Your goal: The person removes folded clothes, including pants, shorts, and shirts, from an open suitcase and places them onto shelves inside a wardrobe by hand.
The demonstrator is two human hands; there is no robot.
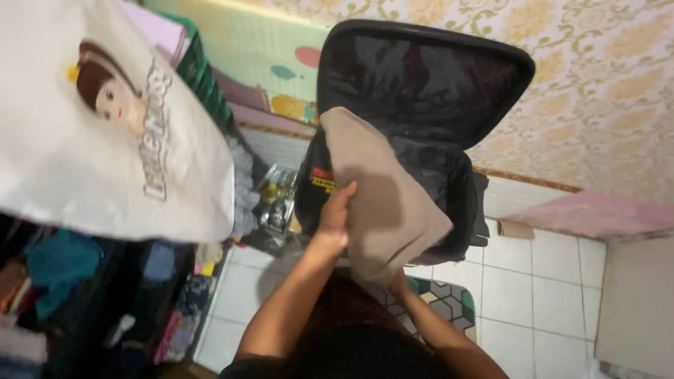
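At frame centre, the folded beige cloth (382, 193) lies over the front rim of the open black suitcase (428, 84), whose lid stands upright against the patterned wall (604, 91). The left hand (335, 217) lies flat on the cloth's left edge with fingers extended upward. The right hand (398, 282) is under the cloth's lower edge, mostly covered, so its finger position cannot be determined; a white printed bag (105, 133) fills the upper left.
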